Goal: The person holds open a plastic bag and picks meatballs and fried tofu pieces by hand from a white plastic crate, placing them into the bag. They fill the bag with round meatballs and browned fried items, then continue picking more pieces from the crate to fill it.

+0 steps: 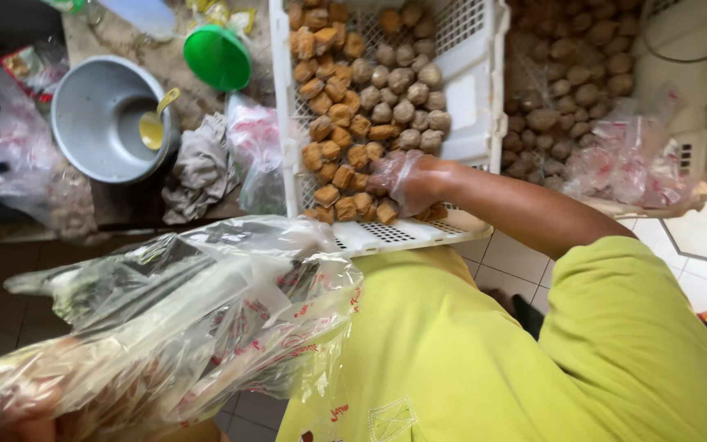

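— What are the right hand's [407,182] fingers [388,173] doing?

— They're inside a thin clear glove, curled down over the brown fried tofu cubes [339,123] at the near end of the white slotted crate [476,98]. Whether they've closed on a cube I can't tell; the glove film blurs the tips.

— And what lies around those fingers?

— The cubes run away from the fingertips in a band along the crate's left side, long axis pointing to the crate's far end. Just beyond the fingers, on their right, sits a cluster of round greyish-brown balls [403,86]. The crate's near edge hangs over the surface toward the person's lime-green shirt [484,352].

— The left hand [18,409]?

— Low at the near left, gloved too, fingers closed on crumpled clear plastic bags with red print [182,319]. The bundle stretches from that grip up and rightward, toward the crate's near corner.

— Farther out?

— Left of the crate: a grey cloth [198,168], a grey metal bowl [92,123] holding a yellow spoon [155,123], and a green lid [218,57]. Right of it, a second heap of brown balls [570,74] beside more printed bags [628,164].
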### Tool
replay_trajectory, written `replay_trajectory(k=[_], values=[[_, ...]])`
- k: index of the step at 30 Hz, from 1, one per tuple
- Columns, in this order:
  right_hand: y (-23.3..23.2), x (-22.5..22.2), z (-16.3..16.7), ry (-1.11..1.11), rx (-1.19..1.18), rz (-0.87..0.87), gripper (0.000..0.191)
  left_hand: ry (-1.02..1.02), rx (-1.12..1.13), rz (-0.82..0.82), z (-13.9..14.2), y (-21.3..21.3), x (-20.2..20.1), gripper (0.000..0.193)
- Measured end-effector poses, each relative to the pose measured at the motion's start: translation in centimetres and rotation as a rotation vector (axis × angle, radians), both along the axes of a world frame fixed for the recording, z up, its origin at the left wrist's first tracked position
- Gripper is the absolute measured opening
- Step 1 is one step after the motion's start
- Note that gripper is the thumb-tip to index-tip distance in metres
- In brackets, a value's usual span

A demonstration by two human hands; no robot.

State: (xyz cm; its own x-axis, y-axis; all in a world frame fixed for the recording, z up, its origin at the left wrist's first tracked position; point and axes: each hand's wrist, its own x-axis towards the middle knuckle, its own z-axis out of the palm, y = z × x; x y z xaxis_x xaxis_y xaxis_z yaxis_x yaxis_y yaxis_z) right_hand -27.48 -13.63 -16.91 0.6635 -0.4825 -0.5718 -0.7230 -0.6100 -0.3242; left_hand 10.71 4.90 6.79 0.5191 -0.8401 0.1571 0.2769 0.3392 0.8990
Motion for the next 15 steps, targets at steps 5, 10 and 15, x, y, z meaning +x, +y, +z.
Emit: replay_trajectory(k=[5,10,15], values=[[-0.3,1.0,0.5,0.023,0.150,-0.052,0.089,0.015,0.015,-0.032,-0.3,-0.2,-1.2,0.014],[-0.2,2.0,0.1,0.074,0.042,-0.079,0.088,0.027,0.029,-0.034,-0.7,-0.1,-1.8,0.015],[-0.9,1.6,-0.9,0.169,0.273,-0.074,0.079,0.033,0.032,0.004,-0.3,0.6,-1.5,0.015]])
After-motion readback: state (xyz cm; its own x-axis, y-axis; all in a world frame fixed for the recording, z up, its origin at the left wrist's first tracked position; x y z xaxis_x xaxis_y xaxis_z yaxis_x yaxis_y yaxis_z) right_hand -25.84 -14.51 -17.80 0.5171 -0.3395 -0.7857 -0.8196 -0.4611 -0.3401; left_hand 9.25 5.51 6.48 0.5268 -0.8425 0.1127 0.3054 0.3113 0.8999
